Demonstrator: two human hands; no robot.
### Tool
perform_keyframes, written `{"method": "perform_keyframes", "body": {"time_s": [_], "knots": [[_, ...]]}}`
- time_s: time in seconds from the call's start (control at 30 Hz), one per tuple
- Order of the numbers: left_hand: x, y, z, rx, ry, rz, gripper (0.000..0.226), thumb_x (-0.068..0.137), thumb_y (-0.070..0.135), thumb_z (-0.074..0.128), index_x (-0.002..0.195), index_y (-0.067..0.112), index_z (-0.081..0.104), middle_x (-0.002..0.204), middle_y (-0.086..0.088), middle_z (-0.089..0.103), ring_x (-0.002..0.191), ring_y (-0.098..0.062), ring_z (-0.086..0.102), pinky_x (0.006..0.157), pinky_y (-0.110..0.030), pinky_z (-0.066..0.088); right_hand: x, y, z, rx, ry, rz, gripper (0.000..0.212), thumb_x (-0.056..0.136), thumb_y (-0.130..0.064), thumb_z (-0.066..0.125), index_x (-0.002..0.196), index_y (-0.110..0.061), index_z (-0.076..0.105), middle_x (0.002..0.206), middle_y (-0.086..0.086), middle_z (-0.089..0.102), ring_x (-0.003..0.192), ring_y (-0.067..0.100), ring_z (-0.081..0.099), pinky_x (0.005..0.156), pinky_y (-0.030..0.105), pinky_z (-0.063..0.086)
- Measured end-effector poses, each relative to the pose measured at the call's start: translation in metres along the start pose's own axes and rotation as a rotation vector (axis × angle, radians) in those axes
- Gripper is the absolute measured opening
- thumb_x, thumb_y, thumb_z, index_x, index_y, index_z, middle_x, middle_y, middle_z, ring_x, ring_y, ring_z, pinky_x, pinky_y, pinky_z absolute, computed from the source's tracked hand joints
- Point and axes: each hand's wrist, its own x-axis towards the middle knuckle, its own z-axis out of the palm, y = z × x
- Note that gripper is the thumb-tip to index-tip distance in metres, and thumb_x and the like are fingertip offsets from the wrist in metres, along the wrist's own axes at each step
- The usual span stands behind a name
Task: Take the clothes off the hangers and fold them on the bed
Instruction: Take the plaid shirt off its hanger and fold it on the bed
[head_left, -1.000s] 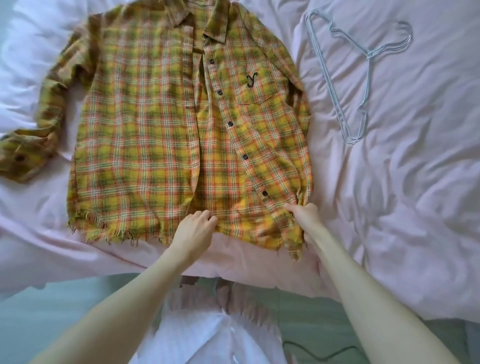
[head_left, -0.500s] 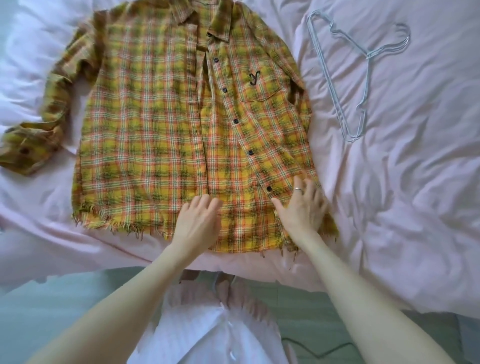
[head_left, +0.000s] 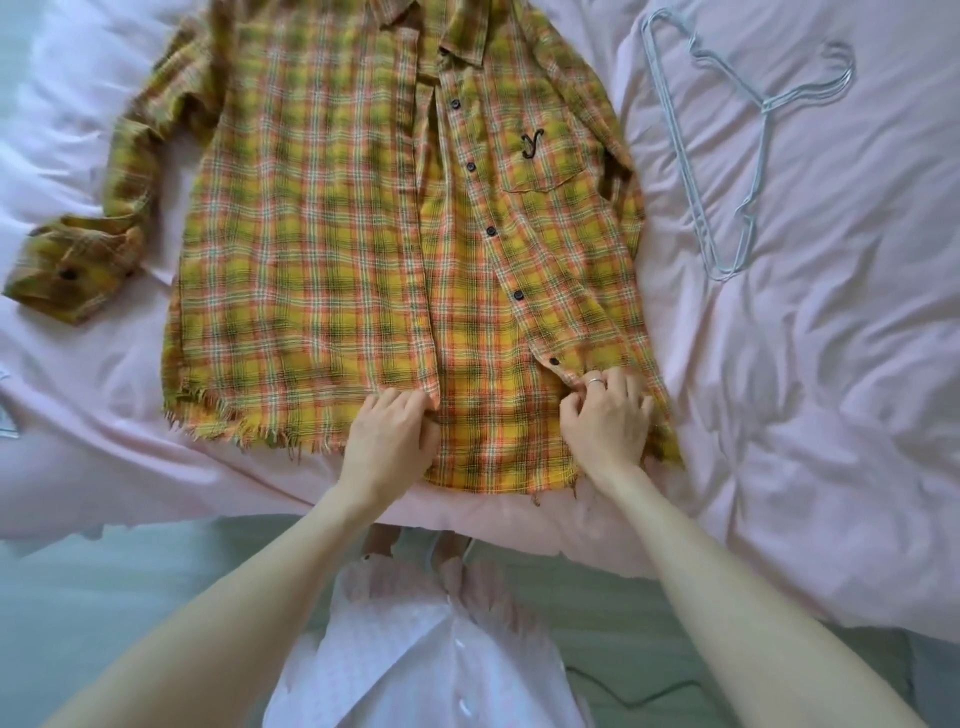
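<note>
Currently lying front-up on the bed (head_left: 831, 415): one yellow plaid shirt (head_left: 322, 249), unbuttoned, with the collar at the far side and the frayed hem near the bed edge. Its chest pocket (head_left: 545, 161) is showing a dark embroidered mark, and dark buttons are running down the placket. One sleeve (head_left: 104, 218) is trailing out to the left, its cuff resting on the pink duvet.

Left hand (head_left: 389, 441): fingers curled, pinching the lower edge of the left front panel near the hem.

Right hand (head_left: 608, 415): fingers bent, gripping the edge of the right front panel just below the lowest button; a ring (head_left: 596, 383) is sitting on one finger.

Both hands are lying close together on the lower part of the shirt, with the inner lining of the shirt showing between them.

Wire hanger (head_left: 727, 145): pale blue-grey, lying flat on the duvet to the right of the shirt, apart from it.
</note>
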Motion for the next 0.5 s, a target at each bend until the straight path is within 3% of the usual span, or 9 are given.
{"method": "perform_keyframes", "body": {"time_s": [0.07, 0.13, 0.2, 0.27, 0.33, 0.4, 0.5], "knots": [[0.004, 0.005, -0.004, -0.063, -0.078, 0.019, 0.016, 0.082, 0.011, 0.046, 0.084, 0.005, 0.061, 0.078, -0.005, 0.066, 0.073, -0.024, 0.059, 0.061, -0.033, 0.049, -0.003, -0.011, -0.010, 0.155, 0.023, -0.053, 0.030, 0.083, -0.024, 0.043, 0.088, -0.003, 0.064, 0.086, 0.011, 0.064, 0.078, 0.029, 0.057, 0.070, 0.035, 0.041], [0.006, 0.005, 0.000, -0.085, -0.305, -0.002, 0.014, 0.086, 0.010, 0.051, 0.094, 0.007, 0.062, 0.092, -0.005, 0.063, 0.089, -0.026, 0.057, 0.070, -0.037, 0.050, -0.007, -0.023, -0.016, 0.241, 0.002, -0.145, 0.026, 0.083, -0.027, 0.041, 0.075, -0.009, 0.056, 0.068, 0.004, 0.058, 0.059, 0.021, 0.050, 0.051, 0.024, 0.033], [0.004, 0.003, 0.006, -0.121, -0.534, -0.063, 0.015, 0.090, 0.015, 0.047, 0.090, 0.011, 0.061, 0.092, -0.002, 0.055, 0.091, -0.024, 0.051, 0.078, -0.037, 0.048, -0.011, -0.035, -0.019, 0.282, -0.024, -0.242, 0.022, 0.086, -0.029, 0.041, 0.068, -0.016, 0.045, 0.058, -0.005, 0.045, 0.052, 0.018, 0.044, 0.045, 0.022, 0.026], [0.005, 0.004, 0.004, -0.334, -0.562, -0.265, 0.025, 0.096, 0.022, 0.043, 0.084, 0.009, 0.061, 0.088, -0.004, 0.059, 0.087, -0.025, 0.053, 0.080, -0.037, 0.048, -0.012, -0.045, -0.019, 0.308, -0.096, -0.307, 0.026, 0.090, -0.029, 0.043, 0.068, -0.016, 0.041, 0.056, -0.010, 0.038, 0.051, 0.016, 0.042, 0.044, 0.025, 0.027], [0.012, 0.006, -0.002, -0.732, -0.484, -0.566, 0.036, 0.101, 0.031, 0.036, 0.100, 0.009, 0.066, 0.099, -0.005, 0.067, 0.095, -0.021, 0.061, 0.088, -0.036, 0.049, -0.010, -0.054, -0.016, 0.327, -0.215, -0.360, 0.027, 0.094, -0.026, 0.046, 0.070, -0.016, 0.044, 0.059, -0.009, 0.042, 0.054, 0.013, 0.043, 0.047, 0.023, 0.030], [0.019, 0.005, -0.004, -1.139, -0.449, -0.776, 0.045, 0.102, 0.041, 0.027, 0.110, 0.014, 0.063, 0.106, -0.001, 0.066, 0.102, -0.016, 0.060, 0.093, -0.035, 0.047, -0.009, -0.060, -0.011, 0.419, -0.406, -0.331, 0.022, 0.095, -0.029, 0.045, 0.081, -0.017, 0.056, 0.074, -0.005, 0.058, 0.069, 0.014, 0.054, 0.059, 0.025, 0.042], [0.029, 0.001, 0.002, -1.364, -0.462, -0.927, 0.047, 0.098, 0.052, 0.026, 0.109, 0.019, 0.058, 0.107, 0.002, 0.064, 0.104, -0.013, 0.057, 0.097, -0.034, 0.041, -0.008, -0.059, -0.003, 0.597, -0.575, -0.136, 0.031, 0.098, -0.033, 0.039, 0.108, -0.020, 0.065, 0.100, -0.004, 0.069, 0.093, 0.015, 0.063, 0.084, 0.034, 0.052]]}}
